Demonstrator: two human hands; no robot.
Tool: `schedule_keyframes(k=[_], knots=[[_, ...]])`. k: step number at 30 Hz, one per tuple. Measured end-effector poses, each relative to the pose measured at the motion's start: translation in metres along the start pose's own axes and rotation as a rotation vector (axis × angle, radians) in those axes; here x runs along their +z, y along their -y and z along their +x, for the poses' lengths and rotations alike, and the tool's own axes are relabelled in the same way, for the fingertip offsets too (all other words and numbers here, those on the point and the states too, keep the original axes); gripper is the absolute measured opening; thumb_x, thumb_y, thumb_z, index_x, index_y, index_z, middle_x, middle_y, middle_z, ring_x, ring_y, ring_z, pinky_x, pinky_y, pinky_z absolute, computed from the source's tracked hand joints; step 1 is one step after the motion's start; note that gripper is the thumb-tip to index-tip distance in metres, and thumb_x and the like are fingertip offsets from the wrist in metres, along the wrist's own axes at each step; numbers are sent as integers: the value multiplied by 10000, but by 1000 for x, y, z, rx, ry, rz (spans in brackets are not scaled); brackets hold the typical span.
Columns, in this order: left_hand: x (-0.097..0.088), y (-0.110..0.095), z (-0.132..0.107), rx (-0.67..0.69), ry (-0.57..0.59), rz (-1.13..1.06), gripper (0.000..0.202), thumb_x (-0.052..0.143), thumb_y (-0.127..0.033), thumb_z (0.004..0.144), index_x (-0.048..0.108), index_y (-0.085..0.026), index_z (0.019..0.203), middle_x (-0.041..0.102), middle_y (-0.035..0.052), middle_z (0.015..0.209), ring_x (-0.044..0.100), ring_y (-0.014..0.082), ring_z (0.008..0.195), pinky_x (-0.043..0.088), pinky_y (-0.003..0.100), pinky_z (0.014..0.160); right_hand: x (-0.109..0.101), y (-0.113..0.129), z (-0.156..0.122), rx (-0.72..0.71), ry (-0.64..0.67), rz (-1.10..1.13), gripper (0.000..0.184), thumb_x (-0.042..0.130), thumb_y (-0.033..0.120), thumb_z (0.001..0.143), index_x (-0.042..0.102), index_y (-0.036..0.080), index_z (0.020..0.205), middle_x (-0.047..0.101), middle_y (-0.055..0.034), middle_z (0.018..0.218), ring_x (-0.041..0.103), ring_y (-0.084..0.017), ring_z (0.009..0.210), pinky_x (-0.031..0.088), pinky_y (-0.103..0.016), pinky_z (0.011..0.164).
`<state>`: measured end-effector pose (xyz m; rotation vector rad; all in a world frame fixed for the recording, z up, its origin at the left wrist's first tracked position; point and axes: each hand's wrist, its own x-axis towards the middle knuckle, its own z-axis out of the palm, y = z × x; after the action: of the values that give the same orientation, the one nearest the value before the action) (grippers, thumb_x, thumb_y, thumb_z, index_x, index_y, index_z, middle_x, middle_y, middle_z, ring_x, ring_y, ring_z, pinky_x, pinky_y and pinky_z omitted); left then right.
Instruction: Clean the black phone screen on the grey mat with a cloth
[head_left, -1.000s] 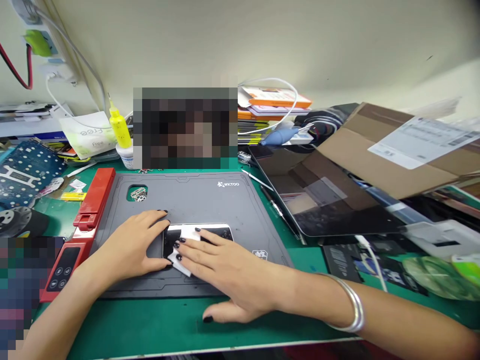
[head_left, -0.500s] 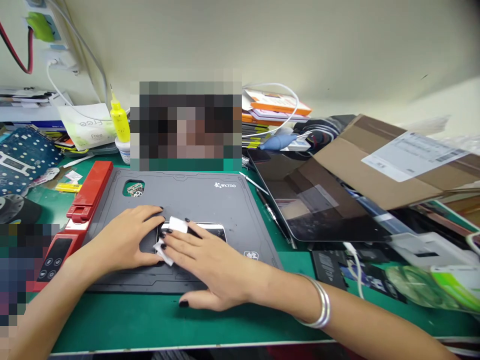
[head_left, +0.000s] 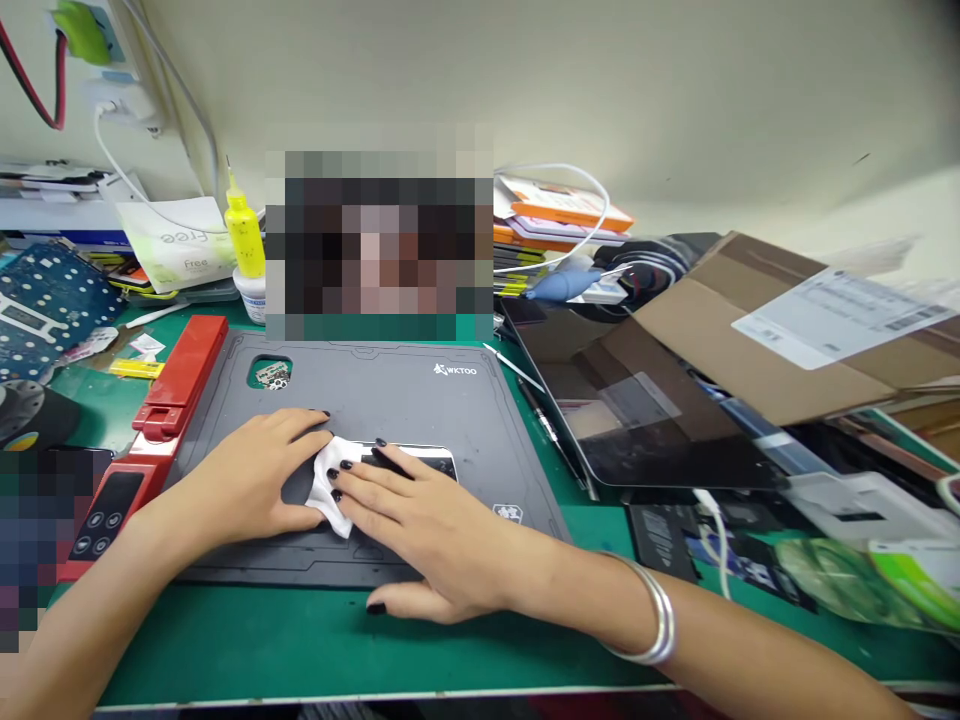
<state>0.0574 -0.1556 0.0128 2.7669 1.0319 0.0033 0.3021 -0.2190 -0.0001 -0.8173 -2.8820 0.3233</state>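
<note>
My right hand (head_left: pixel 424 525) lies flat across a black-screened smartphone (head_left: pixel 424 459), pressing a crumpled white cloth (head_left: pixel 328 490) against its left end. Most of the phone's screen is hidden under this hand and the cloth. My left hand (head_left: pixel 251 475) rests on the grey WKTOO repair mat (head_left: pixel 457 400), its fingertips against the phone's left edge. The phone lies flat on the mat.
A red tool bar (head_left: pixel 180 375) runs along the mat's left side, and a circuit board (head_left: pixel 49 310) lies beyond it. A yellow glue bottle (head_left: pixel 245 235) stands at the back. A dark tablet (head_left: pixel 637 410) and a cardboard box (head_left: pixel 780 340) fill the right.
The white cloth has bunched together at the phone's left end under my right fingers. My left hand stays in nearly the same place against the phone.
</note>
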Motion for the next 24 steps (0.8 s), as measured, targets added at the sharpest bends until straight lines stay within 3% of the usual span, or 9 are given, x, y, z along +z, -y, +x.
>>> schedule_keyframes(k=[3, 8, 12, 17, 24], knots=[[1, 1, -1, 5, -23, -13, 658, 703, -469, 766, 559, -146, 1321, 497, 182, 1444, 504, 372, 1287, 440, 546, 1055, 0, -1, 0, 57, 19, 3, 727, 457, 585, 969, 411, 46, 1455, 339, -180, 1544, 261, -304, 1447, 41, -515, 1211], [0, 1, -1, 22, -25, -13, 606, 698, -438, 764, 575, -172, 1295, 517, 164, 1429, 517, 361, 1277, 460, 522, 1037, -1, 0, 1, -11, 62, 41, 738, 407, 611, 981, 380, 63, 1475, 304, -152, 1567, 210, -271, 1468, 37, -489, 1219], [1, 1, -1, 13, -44, -20, 622, 708, -471, 760, 577, -174, 1290, 520, 168, 1426, 519, 367, 1275, 452, 531, 1044, 0, 0, 2, 76, 12, 5, 728, 453, 592, 959, 399, 68, 1462, 347, -178, 1543, 263, -308, 1438, 74, -527, 1207], [2, -1, 0, -10, -19, -17, 657, 734, -452, 743, 564, -178, 1315, 510, 159, 1438, 514, 361, 1281, 446, 526, 1052, -4, -1, 1, 81, 16, -9, 707, 489, 603, 942, 476, 68, 1405, 433, -175, 1481, 347, -309, 1383, 113, -483, 1211], [2, 0, 0, -7, 3, 16, 683, 739, -476, 749, 561, -152, 1324, 492, 167, 1453, 500, 361, 1293, 433, 522, 1069, -4, 0, -5, 32, 73, -27, 784, 404, 636, 965, 419, 13, 1441, 328, -217, 1541, 240, -329, 1449, 107, -507, 1210]])
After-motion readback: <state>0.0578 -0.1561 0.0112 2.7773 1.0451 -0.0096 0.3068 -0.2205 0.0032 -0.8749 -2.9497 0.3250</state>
